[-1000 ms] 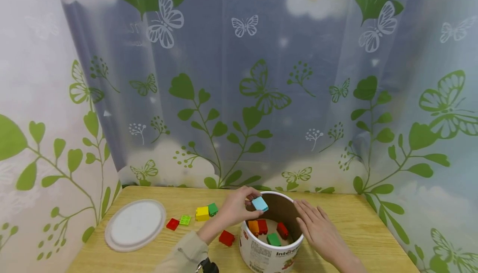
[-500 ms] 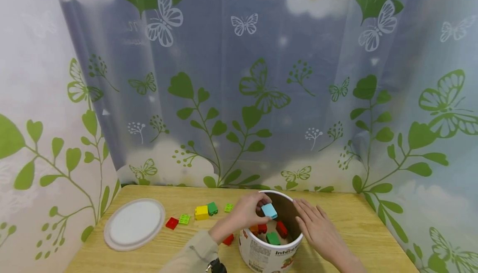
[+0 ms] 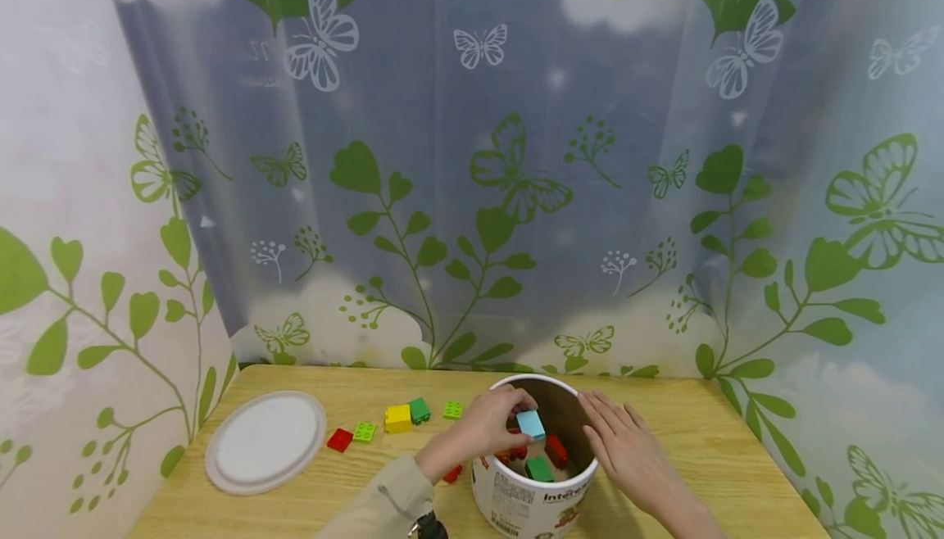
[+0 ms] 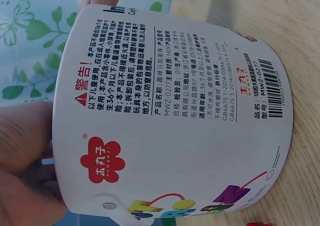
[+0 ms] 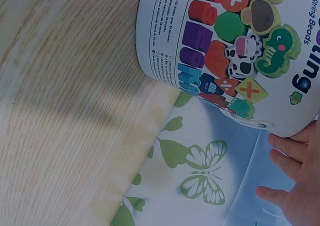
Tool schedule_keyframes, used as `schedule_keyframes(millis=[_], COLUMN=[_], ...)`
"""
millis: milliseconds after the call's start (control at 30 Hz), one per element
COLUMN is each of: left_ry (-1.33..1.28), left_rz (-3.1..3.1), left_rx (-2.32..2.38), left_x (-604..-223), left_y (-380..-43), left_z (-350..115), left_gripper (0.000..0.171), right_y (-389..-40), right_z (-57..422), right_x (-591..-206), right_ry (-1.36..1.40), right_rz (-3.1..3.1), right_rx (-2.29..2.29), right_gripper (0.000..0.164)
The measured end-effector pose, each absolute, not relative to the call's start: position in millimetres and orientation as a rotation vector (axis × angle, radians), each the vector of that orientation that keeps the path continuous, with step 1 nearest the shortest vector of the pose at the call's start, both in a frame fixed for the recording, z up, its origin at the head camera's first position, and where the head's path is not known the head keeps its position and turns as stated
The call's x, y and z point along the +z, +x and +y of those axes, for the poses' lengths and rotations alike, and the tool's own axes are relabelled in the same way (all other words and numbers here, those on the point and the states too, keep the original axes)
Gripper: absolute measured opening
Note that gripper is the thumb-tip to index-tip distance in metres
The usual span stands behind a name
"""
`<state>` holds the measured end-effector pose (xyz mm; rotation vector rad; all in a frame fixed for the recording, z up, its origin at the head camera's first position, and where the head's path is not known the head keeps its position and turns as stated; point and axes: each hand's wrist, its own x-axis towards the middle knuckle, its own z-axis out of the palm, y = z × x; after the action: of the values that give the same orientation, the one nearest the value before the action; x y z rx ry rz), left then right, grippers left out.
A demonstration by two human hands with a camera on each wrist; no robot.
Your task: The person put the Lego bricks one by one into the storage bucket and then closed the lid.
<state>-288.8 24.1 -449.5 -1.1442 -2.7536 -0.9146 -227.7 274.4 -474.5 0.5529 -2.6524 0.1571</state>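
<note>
A light blue toy brick [image 3: 530, 424] is pinched between the thumb and fingers of my left hand [image 3: 490, 423], just inside the mouth of a round white bucket [image 3: 509, 500]. My right hand [image 3: 630, 453] rests its straight fingers against the bucket's right rim. Down in the bucket lie a green brick [image 3: 539, 468], a red brick [image 3: 556, 451] and more red partly hidden by my left hand. In the left wrist view the bucket's printed side [image 4: 200, 111] covers the brick, and part of my left hand [image 4: 25, 161] shows at the rim.
A round white lid [image 3: 267, 442] lies on the wooden table [image 3: 664, 408] at left. Between lid and bucket are a flat red brick [image 3: 340, 440], lime bricks [image 3: 365, 432], a yellow brick [image 3: 397, 418] and a green one [image 3: 419, 410]. Another red brick [image 3: 453, 473] is partly behind my left forearm.
My left hand has carried the light blue brick rightward and lower into the bucket's mouth. A lime brick behind my left hand has come into view. My right hand stays at the rim.
</note>
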Motion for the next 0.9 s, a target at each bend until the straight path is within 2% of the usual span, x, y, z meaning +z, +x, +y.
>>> schedule_keyframes(millis=[267, 533, 900], left_ry=[-1.204, -1.149, -1.048], left_rz=[-2.766, -2.67, -2.546], left_rx=[-0.832, -1.181, -1.444], left_x=[-449, -450, -446], left_y=[-288, -288, -283], left_z=[25, 22, 10], left_gripper=[0.041, 0.028, 0.026], right_y=[-227, -228, -226], right_z=[274, 275, 274], right_x=[-472, -475, -475], right_ry=[0.55, 0.537, 0.544], right_rz=[-2.652, -2.649, -2.641], right_rx=[0.172, 0.149, 0.148], right_gripper=[0.048, 0.048, 0.047])
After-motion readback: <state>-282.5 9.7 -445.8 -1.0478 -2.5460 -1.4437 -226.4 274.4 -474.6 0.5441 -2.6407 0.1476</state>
